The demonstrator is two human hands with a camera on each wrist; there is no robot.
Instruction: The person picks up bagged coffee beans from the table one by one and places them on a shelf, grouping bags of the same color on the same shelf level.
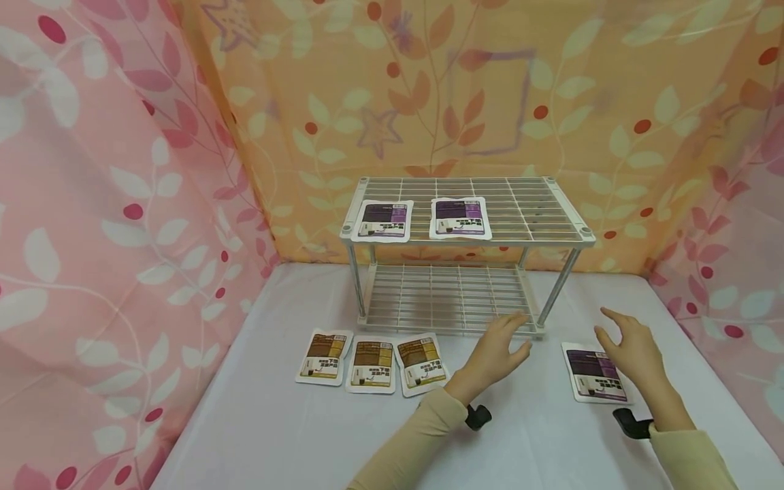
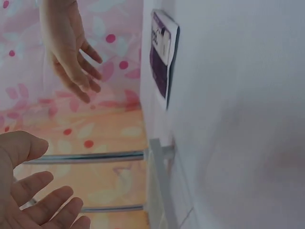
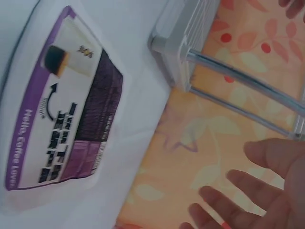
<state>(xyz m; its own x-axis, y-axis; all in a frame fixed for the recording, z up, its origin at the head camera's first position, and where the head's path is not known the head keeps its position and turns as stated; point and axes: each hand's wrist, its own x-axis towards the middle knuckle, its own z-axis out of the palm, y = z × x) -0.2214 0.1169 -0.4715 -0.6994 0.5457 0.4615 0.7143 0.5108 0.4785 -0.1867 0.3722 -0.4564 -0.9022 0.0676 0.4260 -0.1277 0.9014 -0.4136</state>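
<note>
- My head view comes through moderately bright, with soft light.
- I see pale glare on the upper right of the orange, leaf-patterned fabric backdrop (image 1: 576, 102).
- Soft shadows blur across the white cloth-covered bench (image 1: 263, 435).
- Both wrist feeds reach me dimmer; the left smears the print on the flat white-and-purple packet (image 3: 66, 114).

I class this place as a small cloth-walled booth (image 1: 260, 204), more staged set than furnished room. Pink cloth (image 1: 131, 272) walls the left and right; orange cloth (image 1: 392, 88) closes the back. Both are leaf-printed, and I note purple stars (image 1: 380, 131) on the orange. A white surface (image 1: 257, 435) lies between them, with a rack (image 1: 533, 243) and pouches (image 1: 372, 365). Whether home, lab or shop surrounds it, I cannot determine.
</note>
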